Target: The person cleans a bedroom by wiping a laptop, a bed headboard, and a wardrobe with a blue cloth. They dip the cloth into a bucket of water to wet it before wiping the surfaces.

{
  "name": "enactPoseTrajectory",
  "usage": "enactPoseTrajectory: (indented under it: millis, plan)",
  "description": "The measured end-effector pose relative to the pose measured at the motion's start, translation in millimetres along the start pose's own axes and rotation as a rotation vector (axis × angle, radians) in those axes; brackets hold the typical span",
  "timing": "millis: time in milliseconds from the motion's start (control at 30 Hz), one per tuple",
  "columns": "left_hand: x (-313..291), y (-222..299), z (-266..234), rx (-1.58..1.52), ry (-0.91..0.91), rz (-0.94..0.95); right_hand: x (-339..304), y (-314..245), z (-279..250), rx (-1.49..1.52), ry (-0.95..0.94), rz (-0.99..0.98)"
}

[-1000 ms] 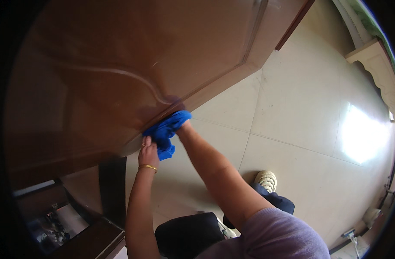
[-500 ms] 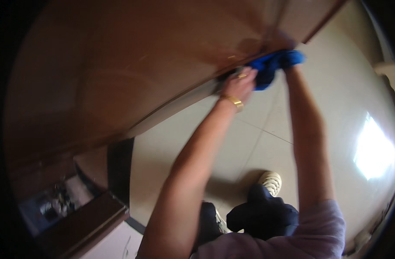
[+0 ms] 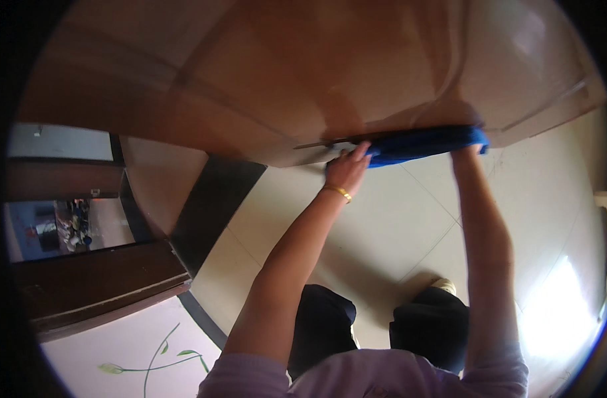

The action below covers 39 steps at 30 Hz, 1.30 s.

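Note:
A blue cloth is stretched along the lower edge of a glossy brown door-like panel in front of me. My left hand, with a gold bracelet at the wrist, closes on the cloth's left end beside the panel edge. Its fingertips point forward and partly cover a small greyish piece on the panel. At the cloth's right end my right hand presses it against the panel; most of those fingers are hidden by the cloth.
Pale floor tiles lie under my arms. A dark floor strip and a brown doorway frame are at left, with cluttered items beyond. Below it is a white wall with a painted green plant. My knees and a light shoe show below.
My view has turned, so more of the panel and doorway shows. The cloth, bunched before, is now spread out lengthwise between my hands, and the right hand is farther from the left.

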State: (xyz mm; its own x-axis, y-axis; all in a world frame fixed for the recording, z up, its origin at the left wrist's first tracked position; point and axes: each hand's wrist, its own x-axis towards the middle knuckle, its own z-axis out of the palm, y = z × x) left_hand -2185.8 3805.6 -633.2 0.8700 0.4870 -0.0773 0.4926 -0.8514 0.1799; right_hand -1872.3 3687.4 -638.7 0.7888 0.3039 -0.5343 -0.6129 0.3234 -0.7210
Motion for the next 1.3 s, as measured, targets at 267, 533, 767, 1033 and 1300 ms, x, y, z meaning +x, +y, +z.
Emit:
enactPoseTrajectory:
  millis: [267,533,767,1033,1300]
  plan:
    - [-98,-145,77,-0.437,0.199,-0.991,-123,244,102,-0.205,-0.161,0.584]
    - [-101,-187,118,-2.079,0.595,-1.368,-195,366,97,-0.362,-0.393,0.849]
    - [-52,-159,94,-2.424,1.132,-1.197,-178,303,133,-0.273,-0.590,0.673]
    - [-73,-137,-27,-2.270,1.297,-0.989,-251,225,194,-0.051,-0.598,0.673]
    - [-102,-90,-272,-2.095,1.248,-1.088,-370,61,290,0.031,-0.841,0.760]
